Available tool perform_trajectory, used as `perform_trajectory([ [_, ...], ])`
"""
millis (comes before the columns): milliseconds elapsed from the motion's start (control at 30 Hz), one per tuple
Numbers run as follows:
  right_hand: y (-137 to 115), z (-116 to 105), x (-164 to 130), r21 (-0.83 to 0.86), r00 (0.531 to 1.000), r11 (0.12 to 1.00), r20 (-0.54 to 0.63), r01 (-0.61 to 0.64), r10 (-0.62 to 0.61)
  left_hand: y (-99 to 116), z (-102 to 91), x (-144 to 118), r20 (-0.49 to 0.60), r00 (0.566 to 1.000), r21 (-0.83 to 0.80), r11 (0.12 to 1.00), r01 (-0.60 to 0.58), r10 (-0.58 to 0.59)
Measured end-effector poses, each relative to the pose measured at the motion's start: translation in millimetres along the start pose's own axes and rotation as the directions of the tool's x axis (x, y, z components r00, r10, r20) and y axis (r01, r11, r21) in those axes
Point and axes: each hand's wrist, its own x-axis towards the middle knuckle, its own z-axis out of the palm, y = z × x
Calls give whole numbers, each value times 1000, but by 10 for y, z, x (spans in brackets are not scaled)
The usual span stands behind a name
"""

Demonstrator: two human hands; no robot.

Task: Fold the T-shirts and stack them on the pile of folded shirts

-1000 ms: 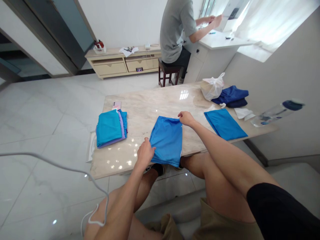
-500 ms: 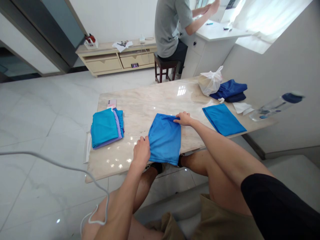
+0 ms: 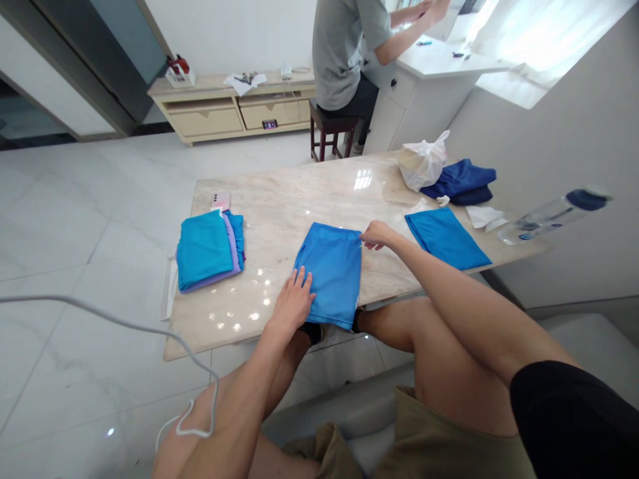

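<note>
Both hands are on the folded blue garment sitting near the front edge of the bench, pretty much dead centre. Left hand is spread flat, fingers apart, palm pressing on the cloth's lower-left corner, at about 7 o'clock on the piece. Right hand is up at the far right corner, about 1 o'clock, fingers curled and pinching the edge of the fabric there. So the two hands are well apart, at opposite corners. The near edge of the garment hangs a bit over the bench lip, above the person's knees.

Other stuff on the bench: at 9 o'clock from the garment there's a stack of folded cloths, teal on top with purple and blue edges peeking out, and a pink phone just behind it. At 3 o'clock lies another folded blue piece, apart from the right hand. Behind that, around 1 to 2 o'clock, a white plastic bag touches a dark navy bundle, with some crumpled white paper nearby. A clear bottle with a dark cap lies on its side at the far right end.

Someone in a grey shirt sits on a stool at a white counter in the back, hands up on it.
</note>
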Motion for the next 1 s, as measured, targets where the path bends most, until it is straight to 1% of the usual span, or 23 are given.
perform_trajectory([
  [33,37,1,-36,36,993,999,113,-29,25,13,6,-6,4,1000,6,1000,12,-12],
  [67,78,8,-74,66,977,996,209,-52,37,37,4,-15,5,1000,12,1000,26,-26],
  [100,120,21,-115,87,959,994,282,-67,40,68,-7,-26,7,999,21,999,41,-42],
  [133,160,39,-157,101,942,992,333,-75,38,104,-29,-37,10,998,32,998,58,-58],
  [200,226,90,-244,120,925,990,380,-73,22,171,-104,-50,17,996,58,994,91,-92],
  [267,267,160,-329,143,926,988,377,-60,1,201,-202,-30,7,991,67,989,130,-131],
  [333,285,247,-408,178,937,983,349,-47,-18,178,-285,35,-29,982,34,982,188,-187],
  [400,288,340,-475,219,950,975,311,-40,-31,111,-322,134,-63,964,-38,966,255,-257],
  [467,282,430,-523,252,957,967,289,-43,-33,29,-309,240,-78,946,-116,945,306,-315],
  [567,263,542,-551,270,959,961,283,-65,-15,-74,-250,358,-48,914,-181,903,389,-403],
  [700,238,646,-528,248,969,965,245,-84,22,-165,-218,424,36,847,-191,829,526,-530],
  [767,237,677,-508,223,972,973,236,-60,6,-202,-226,447,62,836,-191,816,546,-545],
  [900,263,693,-483,201,961,980,271,2,-57,-260,-234,521,118,862,-212,835,507,-493],
  [1000,294,682,-483,205,955,979,289,4,-64,-274,-207,578,133,860,-289,811,509,-493],
])
